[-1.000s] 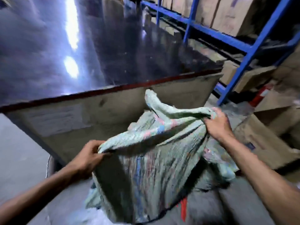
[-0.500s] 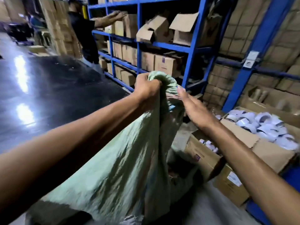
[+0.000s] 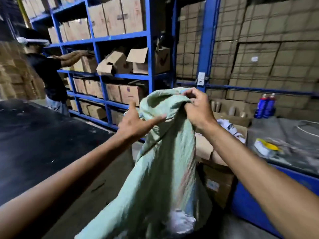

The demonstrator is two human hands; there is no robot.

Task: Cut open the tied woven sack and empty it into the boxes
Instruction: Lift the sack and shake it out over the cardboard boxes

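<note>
Blue racking [image 3: 150,54] full of cartons backs the scene. Half a second ago the left hand [image 3: 136,122] gripped the sack [image 3: 165,152] top; now its fingers are spread, only the tips touching cloth, while the right hand [image 3: 196,107] has taken over, pinching the bunched end. The sack hangs limp below those fingers, beside the box [image 3: 205,149], apparently nearly emptied.
</note>
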